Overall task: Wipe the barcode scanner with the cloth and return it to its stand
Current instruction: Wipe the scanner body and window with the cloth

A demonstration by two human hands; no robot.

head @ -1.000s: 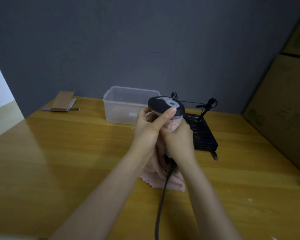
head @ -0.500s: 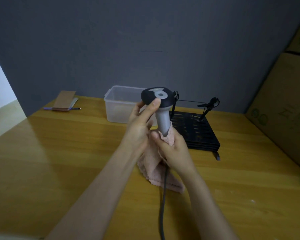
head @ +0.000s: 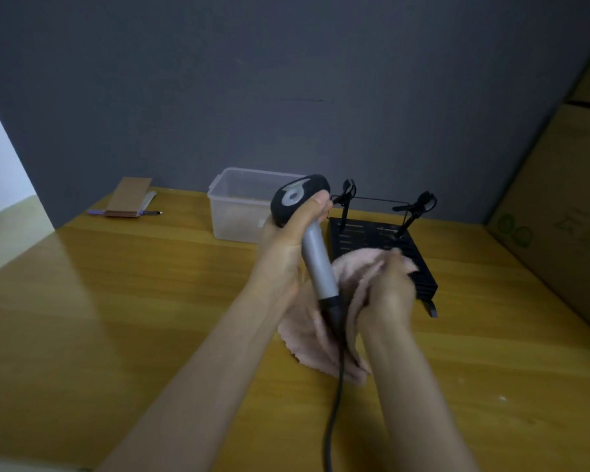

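While our left hand (head: 286,247) grips the barcode scanner (head: 309,233) head, our right hand (head: 384,291) bunches the pink cloth (head: 351,267), beside its grey handle.

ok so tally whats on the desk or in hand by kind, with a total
barcode scanner: 1
pink cloth: 1
black stand: 1
clear plastic tub: 1
brown card: 1
pen: 1
total: 6

bare forearms (head: 191,379), no sleeves

One barcode scanner (head: 312,240), one cloth (head: 321,335), one stand (head: 382,240), one plastic tub (head: 239,212), two hands (head: 286,243)
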